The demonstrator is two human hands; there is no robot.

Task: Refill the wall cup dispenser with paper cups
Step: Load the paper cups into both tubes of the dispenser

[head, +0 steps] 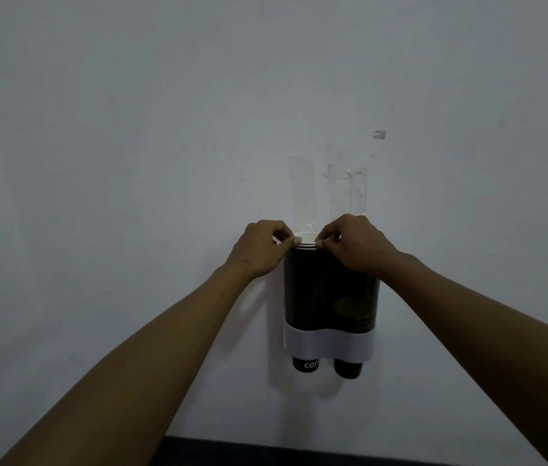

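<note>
Both the left hand (260, 247) and right hand (353, 243) pinch the white rims atop the dispenser's (329, 344) left cup stack (301, 287); light, crushable paper, probably best handled there.

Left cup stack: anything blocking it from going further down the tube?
Nothing visible does. The left hand and right hand pinch the white rims of the left cup stack; its bottom cup already pokes out below the white collar.

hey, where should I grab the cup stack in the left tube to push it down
By the white rims at its top, pinched from both sides, as the left hand and right hand do. The clear dispenser walls cover the dark sides, so only the rims are reachable from above.
</note>
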